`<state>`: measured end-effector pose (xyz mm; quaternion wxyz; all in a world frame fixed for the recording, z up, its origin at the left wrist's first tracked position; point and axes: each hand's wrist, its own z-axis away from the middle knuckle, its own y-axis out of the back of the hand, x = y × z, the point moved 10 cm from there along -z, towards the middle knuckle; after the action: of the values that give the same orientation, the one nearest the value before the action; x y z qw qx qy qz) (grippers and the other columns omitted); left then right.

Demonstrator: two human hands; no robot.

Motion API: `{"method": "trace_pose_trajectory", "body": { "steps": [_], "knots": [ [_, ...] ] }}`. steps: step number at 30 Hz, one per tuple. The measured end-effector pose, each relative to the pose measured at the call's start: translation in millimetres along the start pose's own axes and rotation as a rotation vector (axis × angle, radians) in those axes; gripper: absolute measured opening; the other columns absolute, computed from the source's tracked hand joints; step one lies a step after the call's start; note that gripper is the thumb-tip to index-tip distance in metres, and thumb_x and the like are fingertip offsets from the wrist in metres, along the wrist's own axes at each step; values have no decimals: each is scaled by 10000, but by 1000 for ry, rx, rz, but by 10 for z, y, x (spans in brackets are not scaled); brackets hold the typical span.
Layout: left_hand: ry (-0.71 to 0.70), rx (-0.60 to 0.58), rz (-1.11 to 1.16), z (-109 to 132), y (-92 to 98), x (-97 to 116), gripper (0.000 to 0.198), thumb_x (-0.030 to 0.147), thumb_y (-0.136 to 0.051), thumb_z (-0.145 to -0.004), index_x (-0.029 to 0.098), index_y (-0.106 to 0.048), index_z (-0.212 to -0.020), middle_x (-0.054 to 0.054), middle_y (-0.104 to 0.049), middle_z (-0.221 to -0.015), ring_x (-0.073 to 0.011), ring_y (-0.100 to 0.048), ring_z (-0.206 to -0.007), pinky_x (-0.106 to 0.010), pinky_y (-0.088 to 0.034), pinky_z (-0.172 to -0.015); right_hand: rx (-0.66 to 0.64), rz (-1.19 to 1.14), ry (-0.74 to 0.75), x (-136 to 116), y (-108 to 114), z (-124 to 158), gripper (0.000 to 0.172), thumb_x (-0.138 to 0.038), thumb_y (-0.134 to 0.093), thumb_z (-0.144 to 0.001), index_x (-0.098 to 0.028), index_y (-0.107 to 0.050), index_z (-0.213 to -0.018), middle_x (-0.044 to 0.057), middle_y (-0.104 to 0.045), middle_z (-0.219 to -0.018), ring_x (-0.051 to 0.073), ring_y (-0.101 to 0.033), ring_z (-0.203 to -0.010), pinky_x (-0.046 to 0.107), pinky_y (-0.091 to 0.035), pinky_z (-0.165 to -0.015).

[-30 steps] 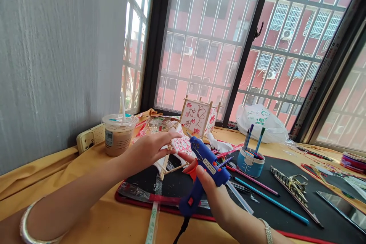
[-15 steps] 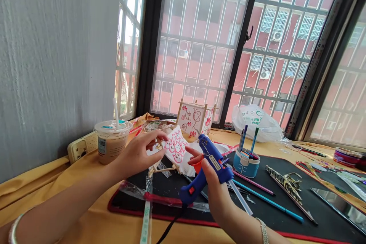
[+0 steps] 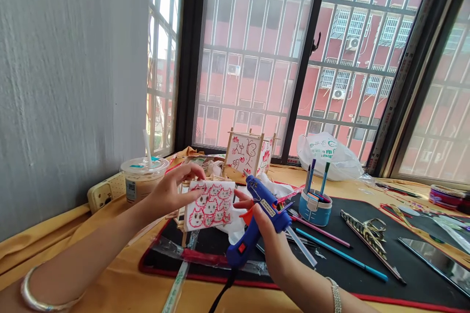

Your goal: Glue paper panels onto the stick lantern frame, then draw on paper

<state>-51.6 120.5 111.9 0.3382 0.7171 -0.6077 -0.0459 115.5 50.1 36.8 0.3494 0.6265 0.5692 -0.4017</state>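
Observation:
My left hand [image 3: 178, 188] grips the upper left of a small lantern frame of thin wooden sticks, its thumb on a white panel [image 3: 210, 205] drawn with pink cat faces. The panel faces me. In my right hand [image 3: 266, 232] is a blue hot glue gun [image 3: 262, 198] with an orange trigger, its nozzle pointing up and left. A clear glue stick [image 3: 303, 248] juts from its back, and a black cord runs down from the handle. My right fingertips are close to the panel's right edge; whether they touch it I cannot tell.
Behind stands a finished-looking paper lantern [image 3: 245, 152] with red drawings. An iced drink cup [image 3: 145, 173] is at left beside a phone [image 3: 106, 192]. To the right are a blue pen holder [image 3: 315, 209], a blue marker [image 3: 345, 255], a gold hair clip [image 3: 370, 234] and a plastic bag [image 3: 332, 156].
The lantern frame has been turned, so its cat panel now faces me squarely and sits lower and left. The glue gun has shifted slightly left and stays in my right hand.

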Motion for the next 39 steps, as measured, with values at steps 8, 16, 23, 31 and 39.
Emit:
{"method": "trace_pose_trajectory", "body": {
  "steps": [8, 16, 23, 31, 39],
  "knots": [
    [-155, -141, -213, 54, -226, 127, 150, 134, -475, -743, 182, -541, -869, -14, -596, -810, -139, -522, -751, -265, -453, -721, 25, 62, 108, -179, 29, 54, 408, -567, -430, -846, -223, -639, -919, 70, -589, -1199, 239, -535, -1095, 357, -416, -921],
    [-90, -230, -64, 6, -129, -1, 232, 80, -442, -718, 176, -530, -910, -36, -564, -898, -140, -521, -845, -251, -456, -745, 109, 103, 139, -218, 91, 69, 395, -551, -411, -859, -223, -630, -881, 60, -621, -1023, 226, -551, -1018, 345, -406, -896],
    [-103, -285, -241, 5, -124, -91, 308, 44, -404, -671, 191, -543, -903, -36, -548, -944, -185, -474, -1025, -323, -427, -873, 96, 180, 110, -245, 106, 112, 460, -612, -380, -847, -226, -627, -893, 57, -617, -988, 224, -548, -979, 314, -433, -806],
    [-250, -203, -620, -12, -367, 202, 360, 315, -525, -831, 164, -529, -1158, -84, -636, -1034, -253, -537, -948, -440, -402, -871, 90, 140, 109, -303, 27, 99, 501, -635, -396, -816, -191, -625, -858, 63, -641, -928, 198, -577, -905, 303, -441, -820],
    [-276, -159, -601, -2, -669, 183, 211, 182, -409, -889, 164, -605, -964, -72, -649, -910, -197, -583, -859, -337, -449, -780, 76, 114, 81, -309, 9, 80, 604, -717, -409, -749, -173, -637, -884, 88, -650, -969, 215, -577, -923, 327, -443, -870]
  ]
}}
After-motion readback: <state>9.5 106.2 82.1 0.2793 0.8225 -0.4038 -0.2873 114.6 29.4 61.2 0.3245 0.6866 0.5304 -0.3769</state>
